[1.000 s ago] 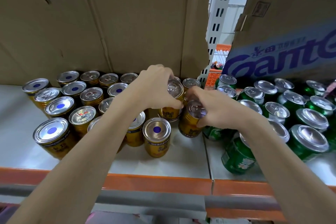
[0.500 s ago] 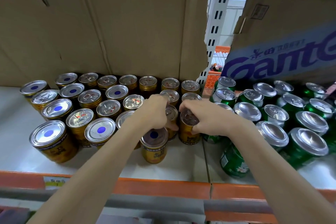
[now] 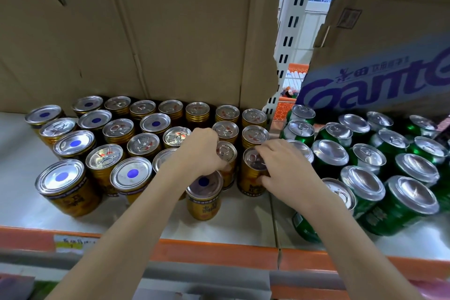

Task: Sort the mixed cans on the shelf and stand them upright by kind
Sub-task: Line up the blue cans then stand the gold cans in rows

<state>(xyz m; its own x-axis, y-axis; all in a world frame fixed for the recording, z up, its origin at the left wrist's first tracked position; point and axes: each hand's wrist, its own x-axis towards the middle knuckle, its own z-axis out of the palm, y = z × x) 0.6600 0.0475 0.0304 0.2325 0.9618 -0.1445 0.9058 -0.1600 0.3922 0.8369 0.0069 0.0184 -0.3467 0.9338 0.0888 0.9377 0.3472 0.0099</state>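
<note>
Gold tin can with a pull-tab lid stands upright directly under the left hand, whose curled fingers grip its rim; its long axis is vertical. Just beside it, the right hand wraps a second gold can, also upright, at the edge of the gold block. A blue-dotted gold can stands alone in front, close below the left wrist. Green aluminium cans crowd the right, touching the right hand's back. White shelf board carries all.

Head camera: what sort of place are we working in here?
Most likely a shop or warehouse stockroom aisle: a metal shelf with an orange front rail and a price label, rows of gold cans and green cans, and cardboard cartons behind.
</note>
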